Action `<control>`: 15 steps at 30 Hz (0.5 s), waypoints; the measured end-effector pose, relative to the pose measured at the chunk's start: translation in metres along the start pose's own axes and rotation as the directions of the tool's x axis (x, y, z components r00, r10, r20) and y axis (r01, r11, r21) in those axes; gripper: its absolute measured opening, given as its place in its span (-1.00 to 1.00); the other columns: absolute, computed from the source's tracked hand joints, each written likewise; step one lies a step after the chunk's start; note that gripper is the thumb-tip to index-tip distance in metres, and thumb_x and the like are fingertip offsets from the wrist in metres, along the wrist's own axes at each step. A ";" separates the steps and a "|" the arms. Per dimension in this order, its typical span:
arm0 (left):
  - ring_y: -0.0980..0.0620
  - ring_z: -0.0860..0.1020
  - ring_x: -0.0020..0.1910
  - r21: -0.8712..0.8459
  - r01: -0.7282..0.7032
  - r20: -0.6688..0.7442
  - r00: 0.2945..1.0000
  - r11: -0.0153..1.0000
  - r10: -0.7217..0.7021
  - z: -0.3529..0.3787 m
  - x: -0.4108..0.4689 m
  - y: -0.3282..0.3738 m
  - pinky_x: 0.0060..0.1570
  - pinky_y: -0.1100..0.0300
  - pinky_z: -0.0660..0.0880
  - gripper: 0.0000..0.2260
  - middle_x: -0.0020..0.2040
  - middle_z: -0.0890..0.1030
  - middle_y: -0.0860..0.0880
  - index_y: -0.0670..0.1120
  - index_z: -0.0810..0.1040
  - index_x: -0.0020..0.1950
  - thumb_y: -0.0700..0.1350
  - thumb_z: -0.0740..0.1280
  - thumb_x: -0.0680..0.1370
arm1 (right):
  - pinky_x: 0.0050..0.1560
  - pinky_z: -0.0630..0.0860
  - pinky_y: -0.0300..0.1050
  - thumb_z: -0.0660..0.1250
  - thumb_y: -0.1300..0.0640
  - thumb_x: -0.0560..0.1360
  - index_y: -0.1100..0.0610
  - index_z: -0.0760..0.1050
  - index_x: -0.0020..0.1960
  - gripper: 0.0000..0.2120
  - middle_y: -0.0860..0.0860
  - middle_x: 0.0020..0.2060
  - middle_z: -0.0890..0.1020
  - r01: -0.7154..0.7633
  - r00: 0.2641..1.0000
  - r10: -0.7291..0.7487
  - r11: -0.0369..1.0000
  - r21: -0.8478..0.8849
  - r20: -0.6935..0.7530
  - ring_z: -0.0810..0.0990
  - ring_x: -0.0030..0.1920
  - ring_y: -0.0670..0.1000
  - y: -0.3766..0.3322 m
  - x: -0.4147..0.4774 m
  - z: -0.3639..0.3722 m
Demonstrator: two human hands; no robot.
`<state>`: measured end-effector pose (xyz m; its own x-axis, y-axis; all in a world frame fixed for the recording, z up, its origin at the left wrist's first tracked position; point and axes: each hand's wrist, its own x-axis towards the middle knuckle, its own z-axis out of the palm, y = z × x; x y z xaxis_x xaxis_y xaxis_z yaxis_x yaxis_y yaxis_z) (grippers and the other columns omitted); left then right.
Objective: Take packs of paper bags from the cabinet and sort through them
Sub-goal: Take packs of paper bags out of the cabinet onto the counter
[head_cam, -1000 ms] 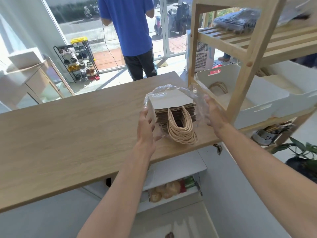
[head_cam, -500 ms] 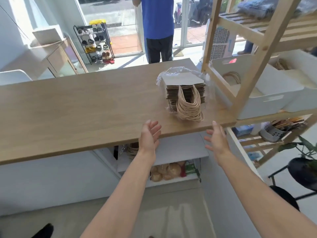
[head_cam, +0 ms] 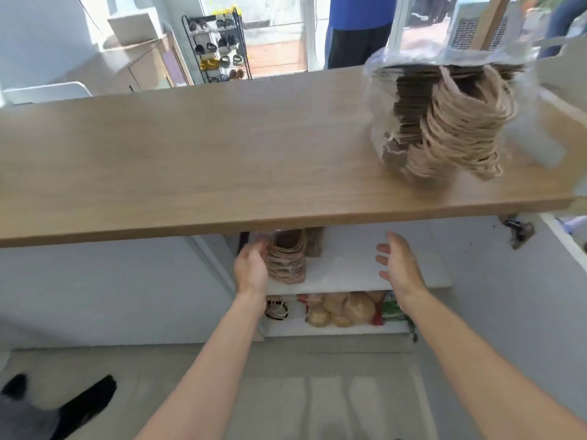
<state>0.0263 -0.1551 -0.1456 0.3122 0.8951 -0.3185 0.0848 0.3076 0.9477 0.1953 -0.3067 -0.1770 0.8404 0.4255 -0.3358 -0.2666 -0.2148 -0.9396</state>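
A second pack of paper bags [head_cam: 287, 260] stands upright on the cabinet's upper shelf [head_cam: 349, 274], under the near edge of the surface [head_cam: 190, 154]; the left hand [head_cam: 251, 268] is against its left side, fingers curled round it; the right hand [head_cam: 398, 265] is spread open, apart to its right, so the left is nearer; another pack [head_cam: 444, 122] already sits on the surface, far right.
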 end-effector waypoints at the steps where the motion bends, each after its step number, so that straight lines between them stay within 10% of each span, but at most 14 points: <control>1: -0.03 0.54 0.20 0.001 -0.033 -0.012 0.999 0.999 0.033 -0.003 0.013 -0.011 0.13 0.13 0.46 -0.73 0.21 0.61 -0.10 -0.14 0.56 0.22 -0.13 0.19 0.59 | 0.32 0.31 0.17 0.02 -0.14 0.58 0.01 0.33 0.29 -0.62 0.08 0.24 0.48 0.025 1.000 -0.024 1.000 -0.014 0.012 0.46 0.20 0.07 0.011 0.012 0.008; 8: -0.20 0.56 0.11 0.111 -0.170 -0.057 0.983 0.979 0.177 -0.007 0.102 -0.056 0.17 -0.10 0.45 -0.76 0.09 0.63 -0.21 0.00 0.60 -0.07 0.06 0.23 0.40 | 0.30 0.26 -0.01 0.01 -0.17 0.58 0.08 0.30 0.42 -0.49 0.09 0.40 0.39 0.169 0.985 -0.157 0.958 -0.232 0.070 0.36 0.35 0.14 0.067 0.088 0.048; 15: -0.03 0.43 -0.21 0.306 -0.201 -0.058 0.972 0.931 0.228 -0.006 0.184 -0.075 -0.30 0.19 0.27 -0.74 -0.03 0.62 -0.19 -0.14 0.57 0.07 -0.02 0.23 0.52 | 0.25 0.23 0.03 0.04 -0.34 0.49 0.02 0.20 0.48 -0.32 0.06 0.47 0.27 0.155 0.983 -0.112 0.933 -0.324 0.148 0.28 0.41 0.14 0.096 0.151 0.083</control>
<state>0.0714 -0.0113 -0.2757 0.2681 0.9588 -0.0942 0.3058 0.0080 0.9521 0.2575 -0.1896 -0.3234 0.7857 0.5724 -0.2347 0.0345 -0.4194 -0.9071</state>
